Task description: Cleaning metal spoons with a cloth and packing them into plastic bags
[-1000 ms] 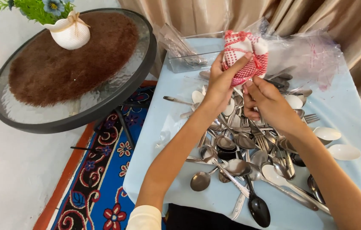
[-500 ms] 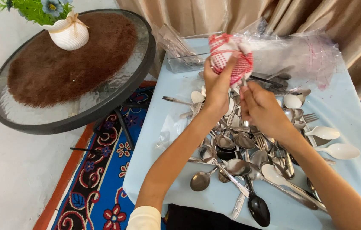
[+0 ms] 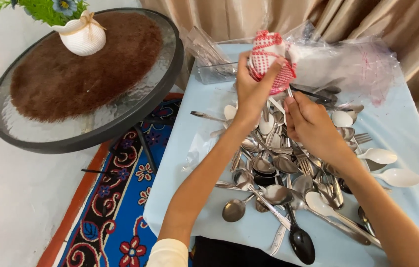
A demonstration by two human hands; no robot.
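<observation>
My left hand (image 3: 250, 91) grips a bunched red-and-white checked cloth (image 3: 270, 59), raised above the table. A thin metal utensil handle (image 3: 289, 92) sticks out below the cloth, and my right hand (image 3: 308, 122) pinches its lower end with closed fingers. Under both hands lies a heap of metal spoons and forks (image 3: 278, 173) on a table covered in light blue cloth (image 3: 209, 143). Several white plastic spoons (image 3: 396, 177) lie at the heap's right side.
A clear plastic box (image 3: 214, 66) and crumpled clear plastic bags (image 3: 353, 62) sit at the table's far end, before beige curtains. On the left stands a round glass table (image 3: 85, 133) with a brown mat and a white flower vase (image 3: 83, 34). A patterned rug (image 3: 115, 217) covers the floor.
The cloth bundle shifted left and then a little back right and up, turning in my left hand. My right hand stayed just below it on the utensil handle.
</observation>
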